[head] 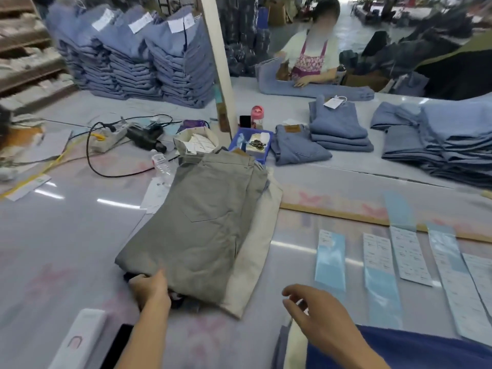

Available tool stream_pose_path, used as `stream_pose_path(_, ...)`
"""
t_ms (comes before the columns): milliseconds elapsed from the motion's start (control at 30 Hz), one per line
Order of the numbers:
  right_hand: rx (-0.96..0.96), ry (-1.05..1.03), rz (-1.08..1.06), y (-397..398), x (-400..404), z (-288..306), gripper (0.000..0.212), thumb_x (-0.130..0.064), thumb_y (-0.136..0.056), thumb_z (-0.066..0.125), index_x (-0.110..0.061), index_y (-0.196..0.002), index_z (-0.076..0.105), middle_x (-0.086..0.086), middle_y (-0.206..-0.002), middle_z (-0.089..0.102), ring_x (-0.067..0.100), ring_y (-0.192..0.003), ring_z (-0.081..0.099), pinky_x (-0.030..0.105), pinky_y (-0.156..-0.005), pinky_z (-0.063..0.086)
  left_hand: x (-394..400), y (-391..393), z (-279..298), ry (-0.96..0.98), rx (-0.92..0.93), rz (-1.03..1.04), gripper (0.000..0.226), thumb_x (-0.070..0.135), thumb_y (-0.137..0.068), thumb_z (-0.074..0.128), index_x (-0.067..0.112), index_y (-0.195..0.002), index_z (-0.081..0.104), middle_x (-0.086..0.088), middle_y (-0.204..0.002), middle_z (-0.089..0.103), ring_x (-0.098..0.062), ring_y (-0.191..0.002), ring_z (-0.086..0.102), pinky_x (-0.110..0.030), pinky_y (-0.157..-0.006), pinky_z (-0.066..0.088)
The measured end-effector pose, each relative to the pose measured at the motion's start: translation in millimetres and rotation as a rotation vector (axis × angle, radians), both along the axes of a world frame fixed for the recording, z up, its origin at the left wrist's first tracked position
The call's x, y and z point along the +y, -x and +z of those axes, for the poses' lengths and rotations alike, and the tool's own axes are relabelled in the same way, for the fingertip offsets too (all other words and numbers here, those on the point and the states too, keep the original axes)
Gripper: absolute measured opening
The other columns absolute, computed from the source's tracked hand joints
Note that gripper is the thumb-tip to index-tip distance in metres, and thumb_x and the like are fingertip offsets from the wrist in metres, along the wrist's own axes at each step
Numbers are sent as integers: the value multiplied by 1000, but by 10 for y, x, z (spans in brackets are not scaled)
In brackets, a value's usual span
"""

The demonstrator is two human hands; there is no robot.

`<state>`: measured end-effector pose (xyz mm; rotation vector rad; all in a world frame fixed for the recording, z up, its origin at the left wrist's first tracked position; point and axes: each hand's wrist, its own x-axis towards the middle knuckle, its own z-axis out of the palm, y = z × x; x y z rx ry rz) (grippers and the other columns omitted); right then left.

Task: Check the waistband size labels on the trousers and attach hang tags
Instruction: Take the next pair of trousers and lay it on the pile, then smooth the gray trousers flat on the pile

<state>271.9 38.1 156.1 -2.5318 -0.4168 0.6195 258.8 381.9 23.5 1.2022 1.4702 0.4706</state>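
Folded grey trousers (pixel 202 225) lie on top of a small stack on the table, back pocket up, waistband at the far end. Under them a cream pair (pixel 255 251) sticks out on the right. My left hand (pixel 150 288) grips the near left corner of the stack, fingers tucked under the grey fabric. My right hand (pixel 316 310) hovers apart from the stack, to its right near the table's front edge, fingers spread and holding nothing. Strips of paper labels on blue backing (pixel 378 259) lie in a row on the right.
A blue bin (pixel 263 153) of small fasteners and an open bag of hang tags (pixel 197 142) sit beyond the stack. Cables, a power strip (pixel 109 137) and a bottle (pixel 161 162) lie at left. Blue jeans stacks (pixel 338 126) and a seated person (pixel 311 57) are across the table.
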Motion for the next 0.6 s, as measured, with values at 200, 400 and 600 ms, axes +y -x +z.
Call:
stream_pose_path(200,30,-71,14,124,597,-16,20,-49,-97,55,-42,-111,66,-25,-91,66,-4,-85,61,12,-78,47,373,-337,124,272,-239,-166,53,15,-89,73,0,-137,56,-16,-132,64,-33,-110,63,-49,-97,52)
stream_pose_path(400,239,-324,-166,377,501,-36,10,-33,-93,68,-31,-98,76,-11,-88,75,5,-82,69,18,-82,54,-63,-879,1178,-359,-217,-497,42,29,-106,42,8,-141,47,-19,-138,58,-39,-122,56,-45,-100,45)
stream_pose_path(600,726,-1012,-730,352,497,-122,28,-29,-101,60,-7,-108,76,20,-107,75,31,-91,74,40,-76,58,-996,-1497,2897,-449,-669,-659,20,23,-108,41,8,-116,50,-10,-108,63,-29,-105,61,-34,-90,48)
